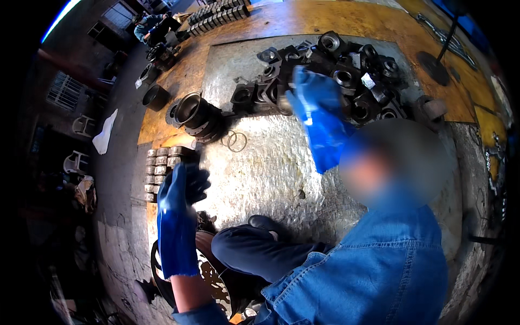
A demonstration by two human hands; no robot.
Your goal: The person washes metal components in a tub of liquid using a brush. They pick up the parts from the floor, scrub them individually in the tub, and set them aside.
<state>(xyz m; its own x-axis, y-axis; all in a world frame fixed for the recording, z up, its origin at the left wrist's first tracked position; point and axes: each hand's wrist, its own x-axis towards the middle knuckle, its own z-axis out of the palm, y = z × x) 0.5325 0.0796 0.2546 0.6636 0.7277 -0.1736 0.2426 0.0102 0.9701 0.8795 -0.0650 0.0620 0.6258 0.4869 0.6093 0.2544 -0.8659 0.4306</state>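
My left hand, in a blue rubber glove, is at the left beside rows of stacked short metal cylinders. Its fingers look spread, with nothing visible in them. Farther off and to the right, my right hand, in a matching glove, reaches over a heap of dark metal block-like parts with round bores. Its fingertips are blurred and partly hidden, so whether it grips a part is unclear. Between the hands, two thin rings lie on the worn grey metal sheet.
Large dark metal rings stand stacked left of the heap, with a dark cup-shaped part beyond. Under my left arm is a round container. A post on a round base rises at the far right. Another person sits far back.
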